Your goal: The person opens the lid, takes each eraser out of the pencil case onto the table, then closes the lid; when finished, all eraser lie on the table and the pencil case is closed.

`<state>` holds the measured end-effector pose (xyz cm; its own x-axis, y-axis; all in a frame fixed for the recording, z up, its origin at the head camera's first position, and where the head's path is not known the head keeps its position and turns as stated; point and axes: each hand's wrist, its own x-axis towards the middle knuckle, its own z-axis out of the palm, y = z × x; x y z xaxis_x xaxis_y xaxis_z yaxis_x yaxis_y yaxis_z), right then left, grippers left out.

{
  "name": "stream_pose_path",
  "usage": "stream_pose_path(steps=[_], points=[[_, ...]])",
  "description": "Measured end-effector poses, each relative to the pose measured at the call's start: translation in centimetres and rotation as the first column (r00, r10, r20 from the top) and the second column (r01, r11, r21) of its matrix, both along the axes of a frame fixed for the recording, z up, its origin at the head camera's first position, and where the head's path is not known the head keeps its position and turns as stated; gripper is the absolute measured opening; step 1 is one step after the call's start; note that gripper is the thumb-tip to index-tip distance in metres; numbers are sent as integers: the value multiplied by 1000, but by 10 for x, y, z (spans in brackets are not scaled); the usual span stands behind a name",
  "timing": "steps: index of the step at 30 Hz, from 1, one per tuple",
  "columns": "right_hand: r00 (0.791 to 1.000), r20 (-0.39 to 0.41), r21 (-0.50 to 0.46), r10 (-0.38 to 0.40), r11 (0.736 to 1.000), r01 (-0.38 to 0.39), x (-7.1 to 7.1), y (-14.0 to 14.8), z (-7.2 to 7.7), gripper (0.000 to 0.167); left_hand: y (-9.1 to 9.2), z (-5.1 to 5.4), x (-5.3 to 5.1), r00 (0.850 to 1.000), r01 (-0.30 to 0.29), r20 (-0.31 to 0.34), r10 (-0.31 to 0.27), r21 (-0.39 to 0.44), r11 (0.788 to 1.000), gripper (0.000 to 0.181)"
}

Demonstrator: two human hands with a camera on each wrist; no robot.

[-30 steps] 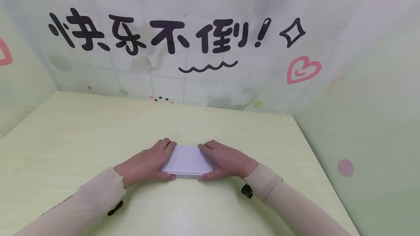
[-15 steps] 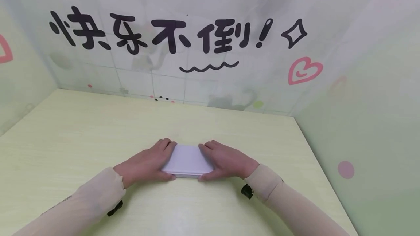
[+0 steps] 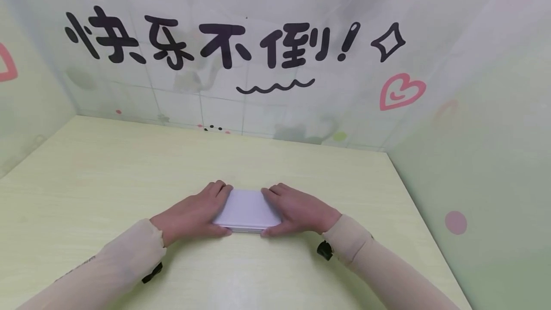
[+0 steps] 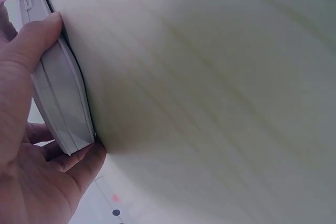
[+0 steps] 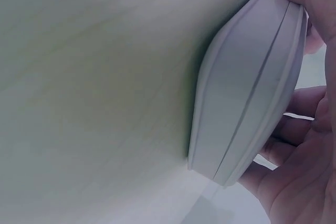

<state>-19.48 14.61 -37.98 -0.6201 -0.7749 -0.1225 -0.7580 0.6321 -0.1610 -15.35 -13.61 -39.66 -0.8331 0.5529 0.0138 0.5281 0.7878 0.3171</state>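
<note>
Only your head view has shifted slightly since earlier. Forearms (image 3: 99,267) angled inward, your left hand (image 3: 193,214) and right hand (image 3: 301,210) grip the white box (image 3: 247,210), thumbs (image 3: 219,231) nearest you; it lies on the bench (image 3: 129,171), well short of the back edge.

Pale, faintly grained tabletop (image 3: 172,157) beneath left hand (image 3: 191,212) and right hand (image 3: 297,209). Beyond both, whitish back wall (image 3: 262,114) with black lettering (image 3: 225,46), pink heart (image 3: 384,95), blurred grey shape (image 3: 292,131), possibly cat. Right of right hand, greenish side wall (image 3: 499,181) with mauve dot (image 3: 456,222).
</note>
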Motion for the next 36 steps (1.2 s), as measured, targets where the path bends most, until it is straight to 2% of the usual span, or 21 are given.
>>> stream_pose_path(steps=[7,14,18,26,31,36], points=[[992,117,-41,-55,997,61,-4,4,7,91,-2,1,-4,1000,4,21,-4,8,1000,88],[980,181,-53,-85,994,96,-9,5,8,90,-3,2,-6,999,-9,42,8,20,1000,89],[965,238,-68,-113,989,132,-10,6,9,89,-4,0,-6,996,-29,85,24,58,998,92],[940,328,-127,-89,982,138,-15,8,10,83,-11,-8,-7,986,-73,161,49,152,986,105],[928,360,-132,-99,979,156,-16,8,10,83,-16,-10,-5,977,-74,211,34,188,979,105],[922,369,-134,-117,975,177,-15,11,9,83,-18,-7,-7,963,-37,270,-20,205,978,99]])
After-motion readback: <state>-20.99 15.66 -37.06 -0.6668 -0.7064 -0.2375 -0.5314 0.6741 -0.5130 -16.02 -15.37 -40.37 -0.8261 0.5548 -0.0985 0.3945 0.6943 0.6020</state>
